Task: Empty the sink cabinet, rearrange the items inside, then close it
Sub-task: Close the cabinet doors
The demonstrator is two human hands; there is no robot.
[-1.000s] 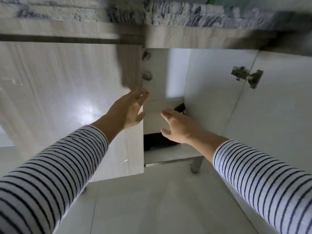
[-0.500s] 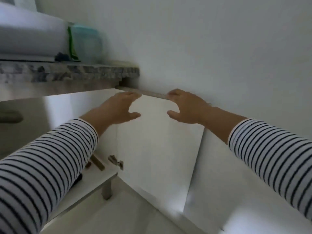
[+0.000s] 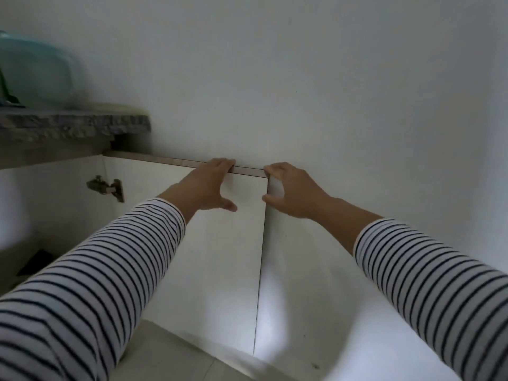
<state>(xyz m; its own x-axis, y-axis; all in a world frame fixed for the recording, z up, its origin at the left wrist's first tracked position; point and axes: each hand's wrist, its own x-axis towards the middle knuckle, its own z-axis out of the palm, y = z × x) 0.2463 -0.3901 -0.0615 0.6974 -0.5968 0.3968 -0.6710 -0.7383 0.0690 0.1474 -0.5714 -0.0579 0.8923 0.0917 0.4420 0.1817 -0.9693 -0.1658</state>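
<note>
Against a plain white wall (image 3: 302,78), left hand (image 3: 204,188) and right hand (image 3: 292,192), slightly apart, both hook their fingers over the open white cabinet door's (image 3: 220,257) top edge.

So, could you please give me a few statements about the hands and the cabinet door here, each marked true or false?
1. The left hand has its fingers hooked over the top edge of the open cabinet door. True.
2. The right hand holds a bottle. False: it holds nothing and sits at the door's top corner, beside the wall.
3. A metal hinge shows on the inside of the door. True.
4. The cabinet door is fully closed. False: it stands swung open, its inner face towards the camera.
5. Both sleeves are plain black. False: they are white with dark stripes.
</note>
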